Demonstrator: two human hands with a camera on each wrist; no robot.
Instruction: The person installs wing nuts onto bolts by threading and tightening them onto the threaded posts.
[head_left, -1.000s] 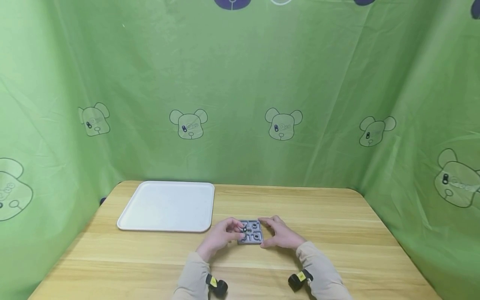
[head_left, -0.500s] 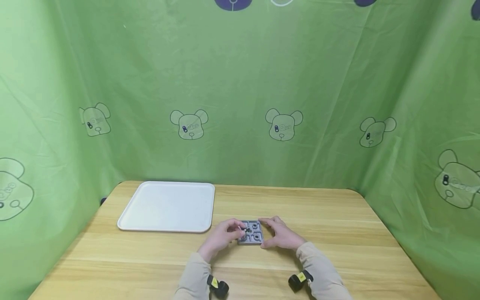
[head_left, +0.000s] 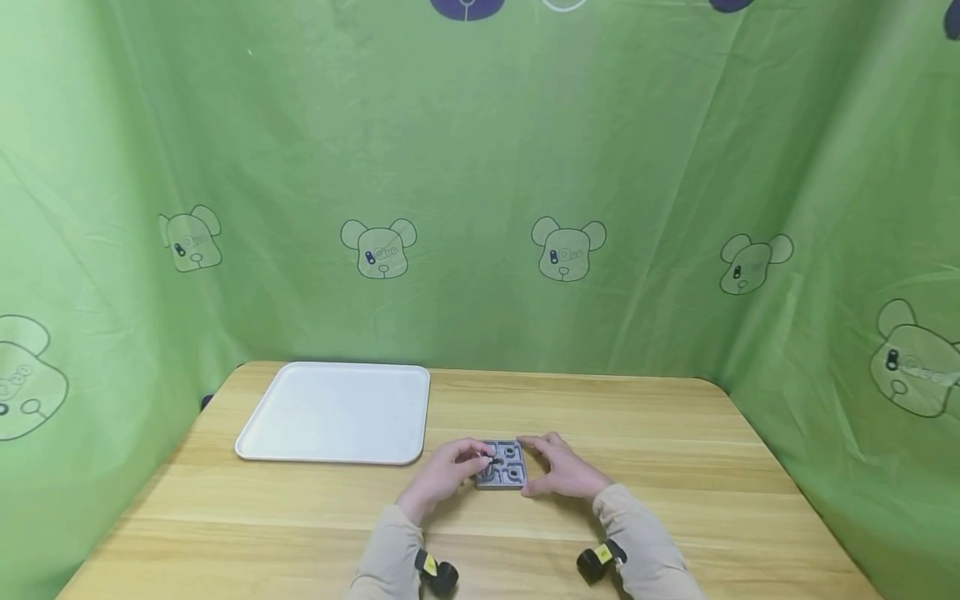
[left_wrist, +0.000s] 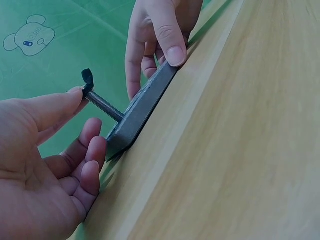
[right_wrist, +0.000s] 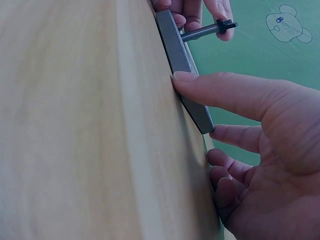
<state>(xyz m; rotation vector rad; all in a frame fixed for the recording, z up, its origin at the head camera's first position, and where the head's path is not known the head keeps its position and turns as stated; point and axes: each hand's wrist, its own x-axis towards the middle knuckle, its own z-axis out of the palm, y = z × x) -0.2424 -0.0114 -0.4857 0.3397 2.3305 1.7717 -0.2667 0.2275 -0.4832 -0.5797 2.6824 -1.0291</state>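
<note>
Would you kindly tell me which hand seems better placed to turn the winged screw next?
Probably the left hand: it pinches the winged screw by its black head. The right hand grips the opposite side of the gray plate, away from the screw, and looks better suited to steadying.

Head cam: high on the near side of the grey plate (head_left: 506,465), facing forward and down, farthest out. Left wrist cam (head_left: 442,577): near-left of plate, close, rolled. Right wrist cam (head_left: 590,567): near-right, same. Both share plate and bolt (left_wrist: 106,106).
</note>
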